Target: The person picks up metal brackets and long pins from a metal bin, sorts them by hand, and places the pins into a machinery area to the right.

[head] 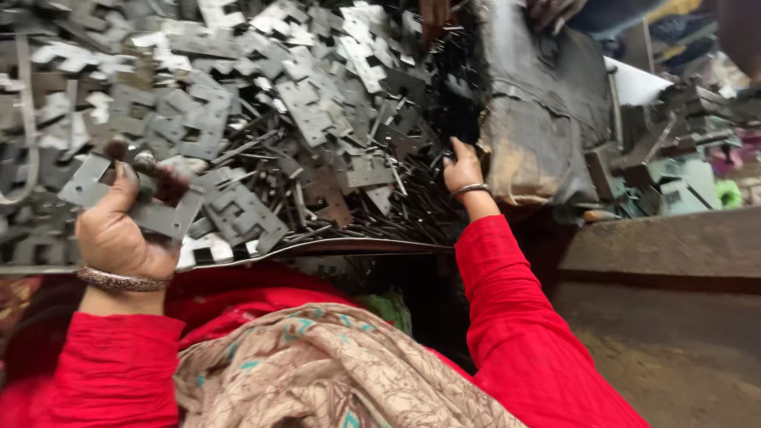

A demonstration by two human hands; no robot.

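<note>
Head view: left hand [119, 230] fingers clamped on flat grey notched metal plate [131, 202], lifted off heap of stamped grey metal plates [261, 103] beyond fingertips. Right hand [464, 170] fingers buried in thin dark rods [412, 210]; grip unclear. Sorting step; next needs clean pick.

We see left hand [119, 230] at 9 o'clock gripping flat grey stamped metal plates [158, 210]; right hand [462, 170] reaches into thin dark metal strips [412, 210] beside a worn grey sack [543, 111] at 1 o'clock.
</note>
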